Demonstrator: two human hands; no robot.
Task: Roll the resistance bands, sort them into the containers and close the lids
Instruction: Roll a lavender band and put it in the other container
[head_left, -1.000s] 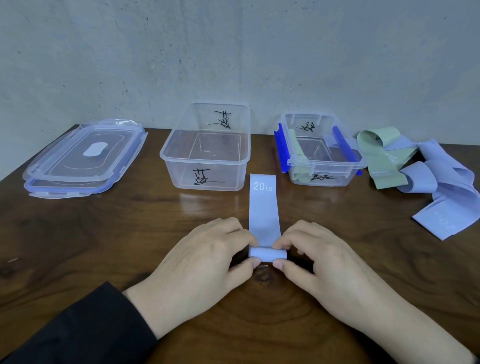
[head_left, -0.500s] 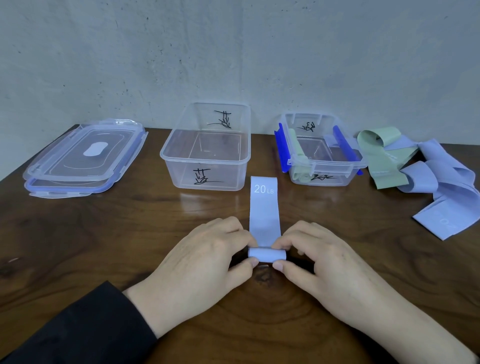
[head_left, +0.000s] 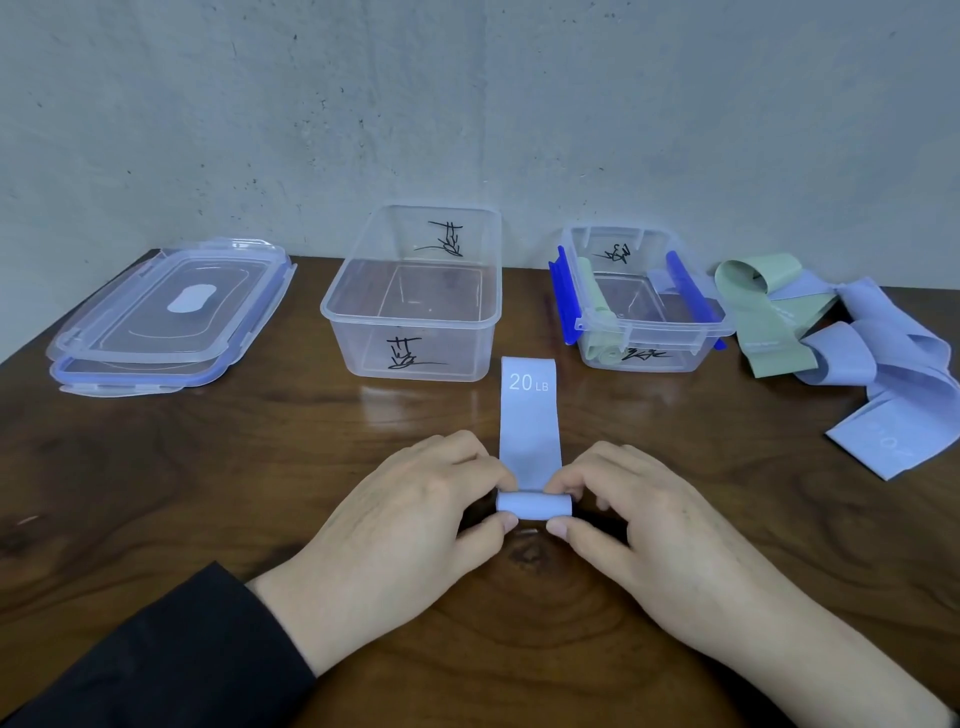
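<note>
A pale blue resistance band (head_left: 530, 415) marked "20 LB" lies flat on the wooden table, its near end wound into a small roll. My left hand (head_left: 410, 530) pinches the roll's left end between thumb and fingers, and my right hand (head_left: 644, 530) pinches its right end. Behind it stands a clear container (head_left: 415, 312), nothing in it. To its right a smaller clear container (head_left: 649, 332) with blue clips holds a green band (head_left: 597, 322). Two lids (head_left: 166, 317) are stacked at the far left.
A loose pile of green bands (head_left: 763, 312) and pale blue bands (head_left: 883, 374) lies at the right of the table, reaching its right side. A grey wall runs behind the table's far edge.
The roll has grown slightly thicker and moved a little away from me along the band. Both hands have kept their hold.
</note>
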